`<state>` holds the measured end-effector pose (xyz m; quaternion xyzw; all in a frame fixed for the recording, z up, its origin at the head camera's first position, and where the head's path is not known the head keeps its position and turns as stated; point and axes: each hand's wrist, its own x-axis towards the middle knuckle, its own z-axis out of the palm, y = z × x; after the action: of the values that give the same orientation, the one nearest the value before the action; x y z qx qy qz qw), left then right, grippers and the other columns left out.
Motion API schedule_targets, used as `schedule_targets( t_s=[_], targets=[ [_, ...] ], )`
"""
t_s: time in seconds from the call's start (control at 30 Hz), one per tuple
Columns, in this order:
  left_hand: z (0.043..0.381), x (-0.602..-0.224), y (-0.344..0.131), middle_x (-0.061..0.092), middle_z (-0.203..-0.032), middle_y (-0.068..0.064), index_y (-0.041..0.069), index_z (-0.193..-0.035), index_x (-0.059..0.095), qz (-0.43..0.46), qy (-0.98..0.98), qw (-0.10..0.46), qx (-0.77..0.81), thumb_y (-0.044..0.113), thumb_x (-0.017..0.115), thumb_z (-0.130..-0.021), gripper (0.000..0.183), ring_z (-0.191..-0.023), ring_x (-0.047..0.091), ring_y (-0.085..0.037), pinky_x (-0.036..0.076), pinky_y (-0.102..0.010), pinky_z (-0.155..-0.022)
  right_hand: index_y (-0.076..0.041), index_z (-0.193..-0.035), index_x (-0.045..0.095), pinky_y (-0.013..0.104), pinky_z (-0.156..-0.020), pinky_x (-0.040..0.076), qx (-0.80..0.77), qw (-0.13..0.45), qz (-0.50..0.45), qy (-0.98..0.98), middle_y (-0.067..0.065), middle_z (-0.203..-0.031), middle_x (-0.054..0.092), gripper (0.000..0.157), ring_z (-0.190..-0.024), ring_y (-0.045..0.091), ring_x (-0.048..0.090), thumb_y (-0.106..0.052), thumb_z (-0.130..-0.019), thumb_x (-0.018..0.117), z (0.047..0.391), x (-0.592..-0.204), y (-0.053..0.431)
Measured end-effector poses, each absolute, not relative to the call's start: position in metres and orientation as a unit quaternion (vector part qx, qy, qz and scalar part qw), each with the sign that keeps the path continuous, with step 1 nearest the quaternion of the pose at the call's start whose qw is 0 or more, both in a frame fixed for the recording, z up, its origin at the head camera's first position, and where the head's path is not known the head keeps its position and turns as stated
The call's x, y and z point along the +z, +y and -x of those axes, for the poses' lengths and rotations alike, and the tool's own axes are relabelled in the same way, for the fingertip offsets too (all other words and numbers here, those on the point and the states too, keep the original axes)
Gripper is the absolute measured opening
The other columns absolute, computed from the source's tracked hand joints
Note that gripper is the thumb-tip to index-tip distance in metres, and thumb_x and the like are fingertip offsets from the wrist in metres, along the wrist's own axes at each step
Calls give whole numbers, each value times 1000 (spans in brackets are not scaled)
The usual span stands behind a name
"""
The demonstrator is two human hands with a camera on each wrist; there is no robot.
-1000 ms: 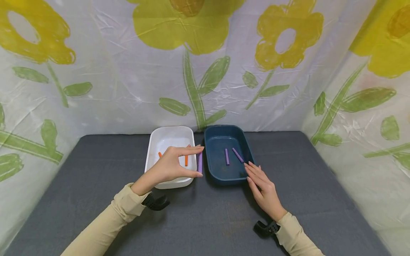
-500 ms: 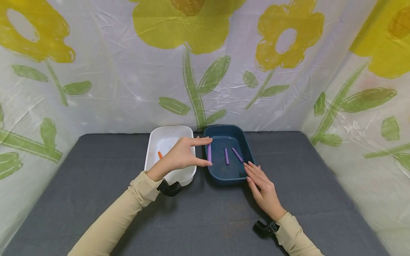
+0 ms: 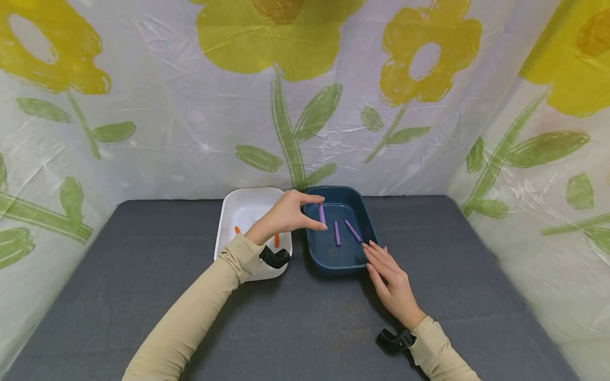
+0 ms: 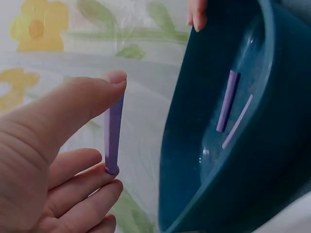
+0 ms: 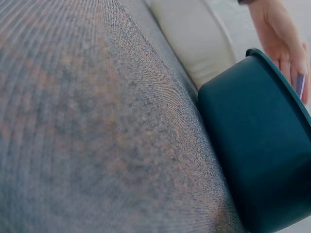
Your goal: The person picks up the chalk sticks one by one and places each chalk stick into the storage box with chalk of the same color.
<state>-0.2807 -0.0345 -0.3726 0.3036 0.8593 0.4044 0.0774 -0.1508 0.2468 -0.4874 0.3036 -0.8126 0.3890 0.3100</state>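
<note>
My left hand (image 3: 287,211) pinches a purple chalk-like stick (image 3: 322,215) by its two ends, between thumb and fingertip. It is held above the left part of a dark blue bin (image 3: 335,268). In the left wrist view the held stick (image 4: 113,136) hangs apart from the bin wall (image 4: 182,116). Two more purple sticks lie on the bin floor, one nearly straight (image 3: 337,234) and one slanted (image 3: 353,231). My right hand (image 3: 393,286), fingers straight, rests against the bin's near right corner.
Left of the blue bin stands a white bin (image 3: 233,209), partly covered by my left arm. Orange sticks (image 3: 277,240) show inside it. Both bins sit on a grey cloth-covered table (image 3: 324,328), before a flowered curtain (image 3: 190,116).
My left hand has carried the purple stick rightward and away from me, from the white bin's right edge to over the blue bin. The right hand stays put.
</note>
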Motion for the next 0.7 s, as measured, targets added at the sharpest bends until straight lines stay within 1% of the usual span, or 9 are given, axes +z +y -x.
schedule_targets(
  t_s=[0.03,0.07,0.13,0.17,0.2,0.27,0.37,0.6,0.7],
  targets=[
    [284,-374,-33,65,-130,-6,13,-138,61,-300,860,81,406,38,88,-74,73,-134,49,-28,47,-36,-79,8,-130,61,49,-114,28,390,310,-304,-812,23,-134,59,35,-131,38,50,0,-96,61,151,-487,247],
    [287,-375,-31,65,-131,-7,13,-137,61,-294,859,86,410,37,88,-74,73,-134,48,-28,48,-36,-81,7,-130,61,49,-114,28,390,310,-304,-812,23,-133,59,35,-131,38,50,0,-96,61,151,-487,247],
    [293,-378,-28,63,-134,-7,12,-137,62,-282,858,91,420,36,88,-75,71,-134,48,-27,50,-35,-90,8,-130,61,48,-114,28,388,309,-303,-813,22,-134,59,35,-131,38,50,-1,-96,61,151,-487,247],
    [296,-379,-26,59,-139,-6,11,-136,62,-276,856,91,427,34,88,-74,71,-134,48,-27,48,-36,-97,8,-130,61,47,-115,27,388,309,-304,-813,23,-134,59,35,-131,38,50,-1,-96,61,151,-487,247],
    [298,-381,-25,59,-138,-6,10,-136,62,-270,855,93,432,34,89,-74,71,-134,49,-26,47,-37,-101,8,-130,61,47,-115,27,388,310,-304,-813,23,-134,59,35,-131,38,50,-1,-96,61,151,-487,247],
    [303,-383,-22,60,-138,-7,8,-135,62,-259,854,95,441,32,89,-74,71,-133,50,-25,45,-40,-105,8,-130,61,45,-116,27,389,310,-306,-812,23,-133,59,35,-131,39,50,-1,-96,61,150,-487,247],
    [308,-387,-17,61,-135,-9,4,-134,63,-251,853,95,448,30,89,-74,70,-132,51,-25,45,-41,-105,9,-129,61,43,-117,26,392,312,-308,-809,25,-133,59,34,-131,39,50,-1,-96,60,150,-487,247],
    [314,-396,-5,63,-133,-12,3,-130,65,-244,872,89,415,30,89,-74,67,-129,54,-28,46,-40,-103,7,-131,61,51,-113,28,388,307,-301,-815,22,-134,59,37,-131,38,50,2,-94,61,149,-486,248],
    [314,-399,-1,63,-132,-11,2,-129,66,-251,879,90,396,30,89,-73,66,-127,55,-30,46,-41,-103,5,-132,61,50,-113,28,388,306,-301,-816,22,-134,59,39,-131,38,50,3,-93,62,148,-486,248]
  ],
)
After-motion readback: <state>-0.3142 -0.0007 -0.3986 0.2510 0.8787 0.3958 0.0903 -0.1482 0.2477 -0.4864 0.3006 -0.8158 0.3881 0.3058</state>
